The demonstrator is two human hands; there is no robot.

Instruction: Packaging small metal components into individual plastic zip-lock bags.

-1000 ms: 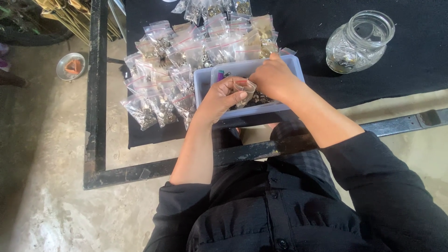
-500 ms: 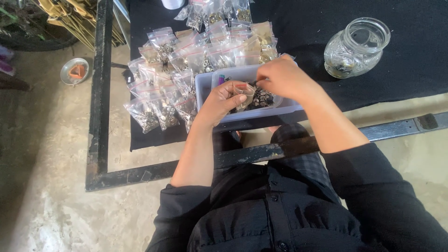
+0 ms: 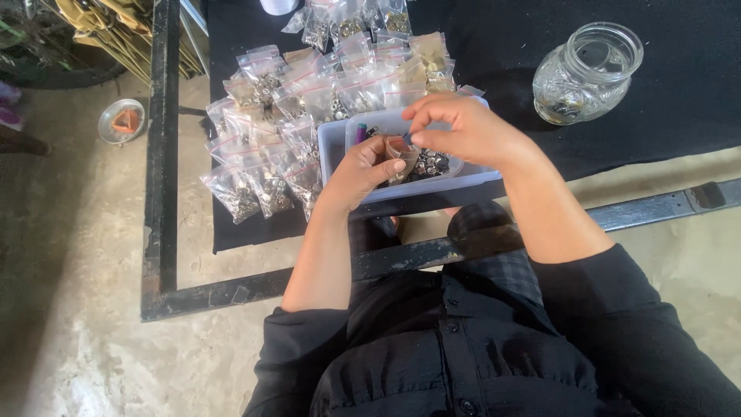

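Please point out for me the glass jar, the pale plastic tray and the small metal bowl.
glass jar (image 3: 587,73), head view, its clear side wall
pale plastic tray (image 3: 333,150), head view, its left wall
small metal bowl (image 3: 108,123), head view, its left rim

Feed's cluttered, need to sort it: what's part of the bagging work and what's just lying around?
In use: left hand holding small clear bag; right hand; plastic tray of metal bits; filled bags.
Idle: glass jar; metal bowl on floor.

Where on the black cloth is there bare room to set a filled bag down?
Bare black cloth lies between the bag pile and the glass jar, and right of the tray below the jar. Left of the tray is crowded with bags.
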